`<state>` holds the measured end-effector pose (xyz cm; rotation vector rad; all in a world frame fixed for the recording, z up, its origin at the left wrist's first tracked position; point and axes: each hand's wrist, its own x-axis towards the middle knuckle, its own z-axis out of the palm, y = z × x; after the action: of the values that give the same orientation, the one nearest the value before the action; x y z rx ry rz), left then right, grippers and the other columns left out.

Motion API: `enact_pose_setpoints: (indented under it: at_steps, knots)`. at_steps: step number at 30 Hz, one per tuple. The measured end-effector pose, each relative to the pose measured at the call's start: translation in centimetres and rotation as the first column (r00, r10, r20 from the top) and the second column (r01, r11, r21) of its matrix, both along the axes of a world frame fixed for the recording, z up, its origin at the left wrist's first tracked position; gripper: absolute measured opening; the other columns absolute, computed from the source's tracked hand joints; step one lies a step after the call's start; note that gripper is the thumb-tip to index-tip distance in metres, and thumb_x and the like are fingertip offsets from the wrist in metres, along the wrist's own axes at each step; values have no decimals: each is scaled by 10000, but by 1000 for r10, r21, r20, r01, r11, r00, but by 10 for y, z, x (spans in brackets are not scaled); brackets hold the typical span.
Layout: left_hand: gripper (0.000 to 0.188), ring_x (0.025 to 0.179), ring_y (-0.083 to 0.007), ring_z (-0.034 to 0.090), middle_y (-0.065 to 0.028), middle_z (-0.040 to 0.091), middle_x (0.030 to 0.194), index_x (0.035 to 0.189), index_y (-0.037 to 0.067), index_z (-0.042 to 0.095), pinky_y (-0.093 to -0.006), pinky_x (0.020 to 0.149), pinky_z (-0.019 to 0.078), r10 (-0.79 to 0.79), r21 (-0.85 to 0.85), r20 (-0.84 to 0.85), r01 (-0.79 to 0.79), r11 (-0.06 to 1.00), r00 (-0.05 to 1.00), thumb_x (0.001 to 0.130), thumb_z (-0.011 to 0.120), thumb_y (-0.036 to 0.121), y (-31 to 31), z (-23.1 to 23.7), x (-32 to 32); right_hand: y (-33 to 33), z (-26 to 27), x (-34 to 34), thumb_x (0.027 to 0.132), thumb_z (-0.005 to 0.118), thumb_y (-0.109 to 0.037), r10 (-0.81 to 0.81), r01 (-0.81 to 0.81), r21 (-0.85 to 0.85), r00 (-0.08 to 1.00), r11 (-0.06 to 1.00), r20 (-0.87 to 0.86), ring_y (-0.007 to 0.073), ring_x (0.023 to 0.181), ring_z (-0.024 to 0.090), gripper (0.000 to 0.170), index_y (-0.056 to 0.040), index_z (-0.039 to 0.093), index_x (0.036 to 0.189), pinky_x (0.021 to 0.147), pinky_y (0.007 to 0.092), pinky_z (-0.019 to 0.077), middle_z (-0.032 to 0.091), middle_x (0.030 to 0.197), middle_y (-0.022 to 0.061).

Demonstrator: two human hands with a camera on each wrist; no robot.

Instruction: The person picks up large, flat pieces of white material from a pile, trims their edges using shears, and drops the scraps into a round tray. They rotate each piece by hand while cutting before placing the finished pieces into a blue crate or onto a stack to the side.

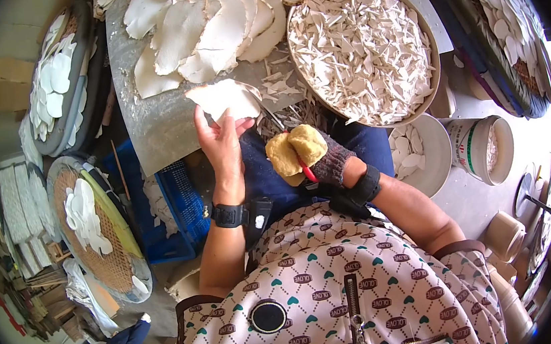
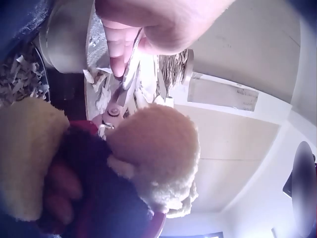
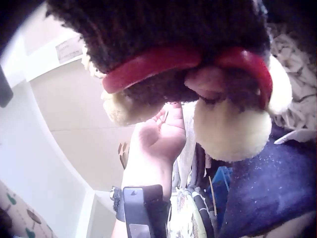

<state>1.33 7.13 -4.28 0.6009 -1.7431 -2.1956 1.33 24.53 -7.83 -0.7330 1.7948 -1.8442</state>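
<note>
My bare left hand (image 1: 224, 147) pinches the lower edge of a thin whitish slice (image 1: 224, 101), fingertips beneath it and thumb on top. My right hand (image 1: 334, 159), in a dark knitted glove, grips red-handled scissors (image 2: 115, 110) padded with yellow foam (image 1: 308, 143). The scissors' blades reach toward the slice's right edge, overlapping it in the left wrist view. In the right wrist view the red handles (image 3: 153, 64) curve round the gloved fingers. More whitish slices (image 1: 207, 31) lie overlapping on the grey board (image 1: 140, 129) just beyond the left hand.
A round tray (image 1: 437, 64) heaped with cut strips (image 1: 363, 48) stands at the board's right. Below it are a white tub (image 1: 438, 155) holding pieces and a bucket (image 1: 503, 161). A blue crate (image 1: 187, 195) sits at left, near woven trays (image 1: 113, 256) bearing slices.
</note>
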Motion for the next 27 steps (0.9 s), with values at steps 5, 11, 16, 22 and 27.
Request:
enact_pose_setpoints:
  at_steps: [5,11,16,22,27]
  knots:
    - [383,740,-156,644,-119,613,999,1258,59,389,-261,629,555,-169,-18,-7,169,985,986,891,500,38,-8,0,-3,0,14,-12,681,641,-150,82,-82,-65,997,994,-9,328,759,606,181,-42,598,820,646,385,485,635,808,157]
    - [394,738,-153,647,-113,627,964,1262,65,397,-258,630,553,-162,-19,62,163,986,985,887,516,53,-11,1,-4,-4,-5,0,722,631,-155,-61,60,16,998,998,22,310,775,608,158,-58,605,844,660,371,484,642,841,129]
    - [416,726,-154,647,-109,622,952,1271,40,372,-255,611,561,-237,28,48,236,971,970,880,513,37,-11,6,-6,-3,-7,-3,719,634,-181,-15,18,-43,997,999,76,314,794,601,194,-65,614,873,686,364,487,635,854,128]
    - [431,716,-158,649,-105,620,927,1274,33,355,-247,598,554,-277,69,97,271,960,956,877,524,47,-4,9,-4,-1,-12,-9,705,615,-155,-55,53,-18,995,998,-87,323,812,597,205,-45,612,878,708,376,485,634,853,134]
    - [435,750,-149,646,-98,626,954,1283,59,372,-247,622,546,-302,54,134,298,953,944,881,536,79,-9,9,-4,-4,-27,-3,717,593,-130,-117,117,-10,991,993,-62,321,821,598,183,-41,613,876,717,382,484,634,851,141]
